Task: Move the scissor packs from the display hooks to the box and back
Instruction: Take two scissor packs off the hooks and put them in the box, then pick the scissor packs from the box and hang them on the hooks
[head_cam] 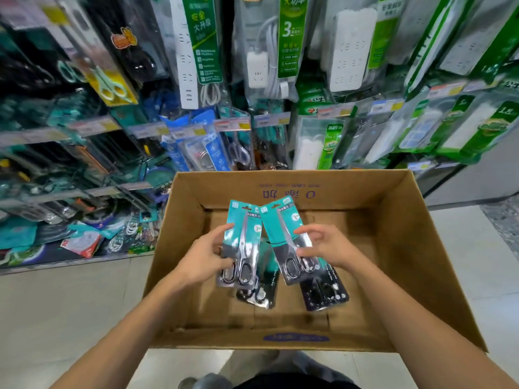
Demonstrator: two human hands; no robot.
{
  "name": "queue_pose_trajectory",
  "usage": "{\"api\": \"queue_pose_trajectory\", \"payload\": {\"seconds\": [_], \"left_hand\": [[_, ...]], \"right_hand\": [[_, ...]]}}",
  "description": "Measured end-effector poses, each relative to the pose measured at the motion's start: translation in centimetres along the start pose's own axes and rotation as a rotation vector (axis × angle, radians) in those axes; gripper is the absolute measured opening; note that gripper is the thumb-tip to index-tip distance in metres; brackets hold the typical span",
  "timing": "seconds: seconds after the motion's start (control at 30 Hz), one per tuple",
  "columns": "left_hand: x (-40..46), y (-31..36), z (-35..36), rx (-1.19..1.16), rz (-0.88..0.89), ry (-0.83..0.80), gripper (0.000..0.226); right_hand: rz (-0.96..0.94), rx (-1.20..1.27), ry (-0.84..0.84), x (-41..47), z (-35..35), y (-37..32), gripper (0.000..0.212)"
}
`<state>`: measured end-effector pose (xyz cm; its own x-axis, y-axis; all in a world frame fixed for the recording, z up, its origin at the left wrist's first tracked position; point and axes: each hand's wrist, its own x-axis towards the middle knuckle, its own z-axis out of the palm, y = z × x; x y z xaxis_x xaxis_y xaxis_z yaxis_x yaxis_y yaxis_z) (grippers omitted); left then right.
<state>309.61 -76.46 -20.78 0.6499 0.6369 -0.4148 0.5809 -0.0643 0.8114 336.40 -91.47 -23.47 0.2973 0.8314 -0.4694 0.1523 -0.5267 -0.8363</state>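
Your left hand (206, 255) holds a teal-and-black carded scissor pack (242, 242) over the open brown corrugated cardboard box (421, 262); the grip is closed on the pack's left edge, thumb on the front, fingers behind. Your right hand (327, 245) holds a second teal-and-black scissor pack (283, 234) by its right edge, the grip likewise pinching it. Both packs stand tilted above the middle of the box, their tops touching or nearly so, fanned apart lower down.

Each pack shows silver blades and black loop handles under clear blister plastic, teal card on the upper half, black on the lower. White characters run along the top of the right pack; they are too small to read with certainty.

Two further dark scissor packs (323, 290) lie flat on the box floor, near you, partly under the held ones.

The far inner wall of the box bears purple print, upside down to you, reading "0 添加". A purple oval mark on the near wall is blurred.

Beyond the box, at far, white power strips in green-labelled packaging (286, 37) hang on the display hooks; one label shows a large "3". Yellow-and-white price tags (233, 125) line the rails; unreadable.
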Motion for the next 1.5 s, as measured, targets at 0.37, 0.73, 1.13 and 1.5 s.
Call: {"api": "queue_pose_trajectory", "payload": {"seconds": [0.37, 0.73, 1.13, 1.5], "left_hand": [[-10.2, -3.8, -14.3, -0.198, 0.201, 0.276, 0.076], [-19.6, -10.6, -27.2, -0.278, 0.255, 0.462, 0.074], [-19.5, -14.3, -36.3, -0.237, 0.261, 0.569, 0.077], [-10.2, -11.8, -44.4, -0.148, 0.219, 0.568, 0.073]], "right_hand": [[-0.319, 0.084, 0.036, -1.8, 14.1, -15.2, 0.045], [-0.512, 0.066, -0.010, -1.4, 31.5, -25.1, 0.041], [-0.576, 0.008, -0.020, 2.8, 38.7, -31.8, 0.043], [-0.623, 0.092, 0.069, 14.1, 37.4, -36.6, 0.040]]}}
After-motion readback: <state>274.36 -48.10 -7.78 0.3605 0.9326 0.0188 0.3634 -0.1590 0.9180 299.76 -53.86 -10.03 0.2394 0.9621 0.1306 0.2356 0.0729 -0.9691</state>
